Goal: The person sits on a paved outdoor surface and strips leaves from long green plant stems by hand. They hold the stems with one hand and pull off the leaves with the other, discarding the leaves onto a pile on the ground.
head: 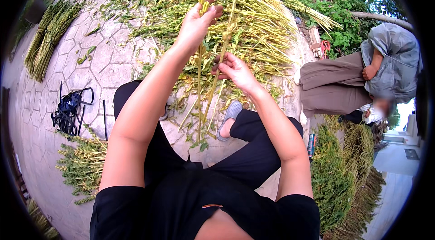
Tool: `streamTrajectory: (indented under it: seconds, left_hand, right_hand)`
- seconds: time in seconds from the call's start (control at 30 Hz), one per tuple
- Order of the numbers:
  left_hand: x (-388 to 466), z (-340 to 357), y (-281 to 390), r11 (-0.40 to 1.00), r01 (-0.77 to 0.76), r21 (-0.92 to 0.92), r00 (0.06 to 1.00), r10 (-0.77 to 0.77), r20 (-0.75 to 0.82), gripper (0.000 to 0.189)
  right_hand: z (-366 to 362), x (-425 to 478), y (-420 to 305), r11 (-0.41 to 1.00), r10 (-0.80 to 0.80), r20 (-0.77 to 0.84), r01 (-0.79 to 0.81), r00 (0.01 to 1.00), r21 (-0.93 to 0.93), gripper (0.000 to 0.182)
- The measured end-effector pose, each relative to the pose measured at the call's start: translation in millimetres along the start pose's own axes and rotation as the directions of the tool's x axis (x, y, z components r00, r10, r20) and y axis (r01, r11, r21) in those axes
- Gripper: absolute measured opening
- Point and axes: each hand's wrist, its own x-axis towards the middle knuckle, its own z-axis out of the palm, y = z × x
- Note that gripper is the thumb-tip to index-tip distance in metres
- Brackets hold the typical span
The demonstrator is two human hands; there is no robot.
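Note:
My left hand (200, 17) is at the top centre, its fingers curled around the podded upper part of a sesame stalk (199, 87). This stalk hangs almost straight down, its lower end near some loose leaves between my feet. Lower and to the right, my right hand (235, 71) pinches a second sesame stalk (228, 32) between thumb and fingers. That one leans slightly, with yellow-green pods at its top and a mostly bare stem below. Both lower ends come close together. Beyond my hands spreads a wide heap of cut sesame stalks (268, 26) and stripped leaves.
Black straps (69, 110) lie tangled on the paving (102, 56) at left. Tied bundles (51, 37) lie behind them, and a leafy bunch (83, 165) beside me. A can (311, 146) and plant piles (331, 178) are at right. One person (340, 76) stands nearby; another is partly visible.

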Motion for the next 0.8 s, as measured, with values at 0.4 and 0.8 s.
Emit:
streamTrajectory:
  seconds: [0.4,0.8]
  left_hand:
    - [-15,0,-8,0.980,0.184,-0.071,0.982,-0.180,0.062,0.019]
    - [-19,18,-13,0.951,0.246,-0.188,0.969,-0.239,0.060,0.027]
  right_hand:
    - [0,6,-27,0.963,-0.269,-0.074,0.268,0.960,-0.020,0.054]
    - [-5,-28,-31,0.904,-0.281,0.158,0.317,0.946,-0.287,0.011]
